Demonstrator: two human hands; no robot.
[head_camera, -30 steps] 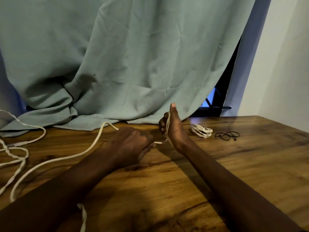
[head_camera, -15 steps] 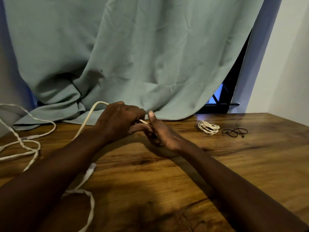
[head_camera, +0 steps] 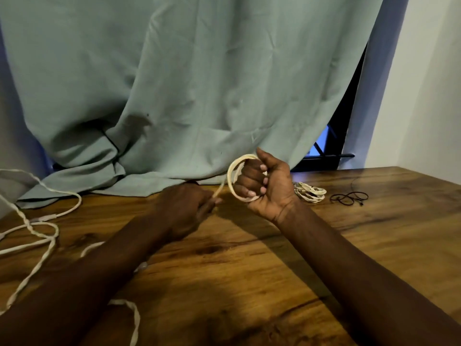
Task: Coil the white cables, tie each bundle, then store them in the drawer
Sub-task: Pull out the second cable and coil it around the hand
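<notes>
The right hand (head_camera: 265, 186) is raised above the wooden table (head_camera: 249, 270), palm toward the camera, its fingers curled closed around a small coil of the white cable (head_camera: 233, 179) looped around them. From the coil the cable runs down to the left hand (head_camera: 185, 208), which pinches it just beside the right hand. The rest of the cable trails loose over the table's left side. A finished white bundle (head_camera: 310, 192) lies behind the right wrist, near a thin black cord (head_camera: 349, 197), below the green curtain (head_camera: 187, 83).
</notes>
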